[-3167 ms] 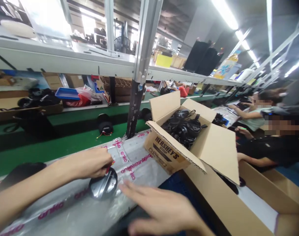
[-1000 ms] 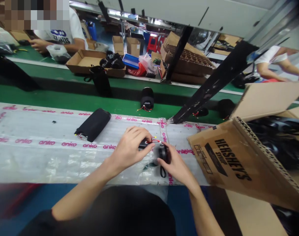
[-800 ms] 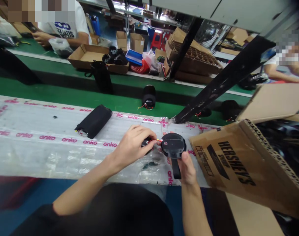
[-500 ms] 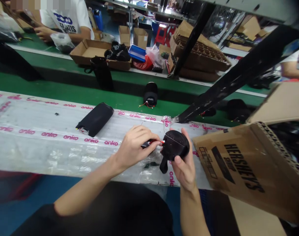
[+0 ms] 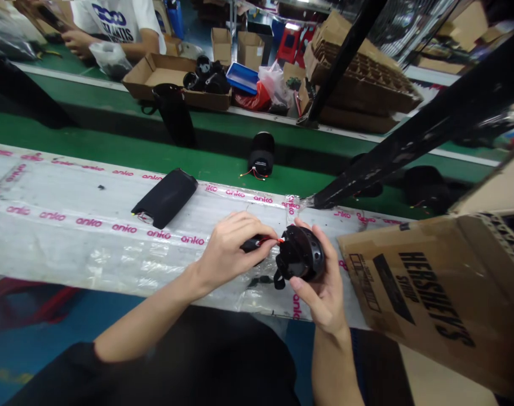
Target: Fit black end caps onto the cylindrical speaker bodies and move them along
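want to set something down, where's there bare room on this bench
Bench cover: wide bare patch between the black sleeve and the near edge, left of the left hand. Smaller: between sleeve and that hand. Crowded: from that hand past the round black part and right hand to the carton.

You've got moderate, cool light here, with white glare breaking into patches on the plastic sheet [image 5: 125, 262]. Dark shadow bands the green bench [image 5: 218, 169]. Your left hand [image 5: 235, 242] and right hand [image 5: 327, 282] read fairly clearly; your black shirt [image 5: 215, 355] melts into blur. Out right, the box [image 5: 438, 299] stretches and softens, and the top right corner goes black.
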### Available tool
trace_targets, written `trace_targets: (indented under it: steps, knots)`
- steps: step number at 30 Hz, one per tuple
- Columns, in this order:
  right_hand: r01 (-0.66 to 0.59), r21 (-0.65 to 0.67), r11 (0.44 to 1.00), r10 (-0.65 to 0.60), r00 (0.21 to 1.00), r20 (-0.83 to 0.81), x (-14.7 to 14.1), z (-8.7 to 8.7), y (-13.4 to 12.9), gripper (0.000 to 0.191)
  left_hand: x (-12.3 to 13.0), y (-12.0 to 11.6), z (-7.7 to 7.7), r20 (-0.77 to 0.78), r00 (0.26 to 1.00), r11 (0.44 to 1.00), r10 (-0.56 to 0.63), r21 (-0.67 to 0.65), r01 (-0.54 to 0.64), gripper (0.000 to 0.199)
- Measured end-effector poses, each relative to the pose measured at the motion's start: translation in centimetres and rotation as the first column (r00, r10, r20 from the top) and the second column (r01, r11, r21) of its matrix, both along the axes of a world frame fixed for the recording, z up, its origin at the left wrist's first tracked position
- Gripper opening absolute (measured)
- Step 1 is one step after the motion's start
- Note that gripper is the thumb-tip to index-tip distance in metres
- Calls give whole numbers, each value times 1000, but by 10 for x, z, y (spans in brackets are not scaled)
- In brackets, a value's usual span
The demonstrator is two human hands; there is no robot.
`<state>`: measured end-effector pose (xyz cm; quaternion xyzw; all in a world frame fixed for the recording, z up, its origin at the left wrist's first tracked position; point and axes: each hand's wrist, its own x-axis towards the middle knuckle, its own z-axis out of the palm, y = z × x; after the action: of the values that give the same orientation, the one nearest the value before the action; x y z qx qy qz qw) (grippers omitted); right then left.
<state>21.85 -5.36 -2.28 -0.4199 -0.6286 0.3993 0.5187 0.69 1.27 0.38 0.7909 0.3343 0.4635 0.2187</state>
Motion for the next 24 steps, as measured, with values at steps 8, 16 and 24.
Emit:
trace_targets:
  steps: [8, 16, 24]
  knots:
    - [-2, 32, 999, 0, 998, 55, -3, 10, 0, 80, 3, -1, -1, 29, 1000, 1000, 8, 10, -8, 6]
    - [0, 119, 993, -30, 969, 244, -2, 20, 1, 88, 2, 0, -4, 29, 1000, 998, 1, 69, -3, 11]
    - [2, 49, 999, -16, 954, 298, 8, 24, 0, 86, 1, 1, -7, -94, 995, 986, 17, 166, -1, 13]
